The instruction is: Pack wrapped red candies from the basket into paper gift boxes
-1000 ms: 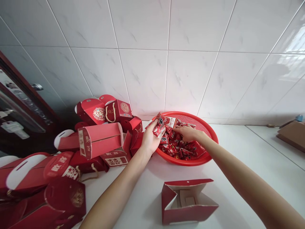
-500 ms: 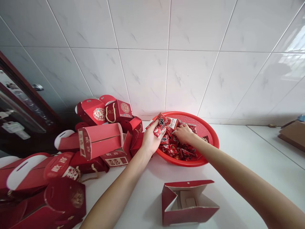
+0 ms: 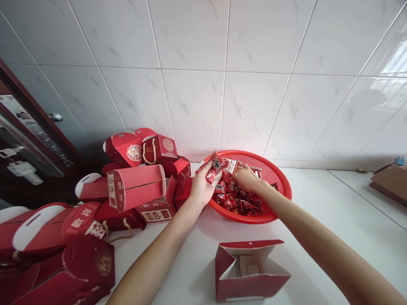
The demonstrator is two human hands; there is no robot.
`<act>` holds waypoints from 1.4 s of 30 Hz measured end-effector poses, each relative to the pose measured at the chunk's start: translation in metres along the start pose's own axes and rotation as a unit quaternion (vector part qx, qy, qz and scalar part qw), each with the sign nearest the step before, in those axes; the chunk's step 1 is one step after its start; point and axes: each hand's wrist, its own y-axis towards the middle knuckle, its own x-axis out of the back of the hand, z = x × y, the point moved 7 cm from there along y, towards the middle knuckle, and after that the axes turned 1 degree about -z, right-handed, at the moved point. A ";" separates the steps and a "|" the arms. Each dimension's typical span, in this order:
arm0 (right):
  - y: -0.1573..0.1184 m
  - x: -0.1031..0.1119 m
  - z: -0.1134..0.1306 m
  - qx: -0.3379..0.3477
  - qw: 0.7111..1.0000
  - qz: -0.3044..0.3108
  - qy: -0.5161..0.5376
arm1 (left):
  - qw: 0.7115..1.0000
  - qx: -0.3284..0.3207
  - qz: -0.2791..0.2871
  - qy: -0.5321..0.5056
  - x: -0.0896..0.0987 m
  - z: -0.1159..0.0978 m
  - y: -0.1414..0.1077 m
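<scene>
My left hand point(image 3: 201, 187) is closed around several red wrapped sweets point(image 3: 217, 162) at the left side of a red plastic basket point(image 3: 288, 186). Inside the basket, my right hand point(image 3: 248, 178) has its fingers bent and pressed together at a red-and-white sweet packet point(image 3: 231, 166); the fingertips are partly hidden. More red sweets point(image 3: 248, 204) lie loose below my right hand. Closer to me, an upright dark red paper box point(image 3: 254, 289) stands with its top open, showing a pale inside with no sweets visible in it.
Red gift boxes point(image 3: 136, 186), some with rope handles, are piled on the left of the white counter point(image 3: 178, 258). A tiled wall point(image 3: 193, 106) rises behind the basket. Brown cardboard point(image 3: 391, 182) lies far right, and a dark door with keys point(image 3: 23, 171) is at far left.
My right hand has shifted slightly left within the basket, and its fingers now meet the red-and-white packet. My left hand stays in place with its sweets. The view has shifted a little.
</scene>
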 end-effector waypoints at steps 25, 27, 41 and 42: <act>-0.081 0.042 -0.025 -0.045 0.645 -0.189 0.739 | 0.966 -0.169 0.092 0.173 -0.012 -0.004 -0.021; -0.083 0.038 -0.027 -0.048 0.635 -0.197 0.745 | 0.963 -0.175 0.087 0.187 -0.011 -0.005 -0.021; -0.089 0.039 -0.025 -0.057 0.723 -0.163 0.669 | 0.962 -0.173 0.088 0.193 -0.011 -0.005 -0.022; -0.090 0.040 -0.025 -0.059 0.726 -0.161 0.666 | 0.964 -0.164 0.086 0.192 -0.012 -0.004 -0.023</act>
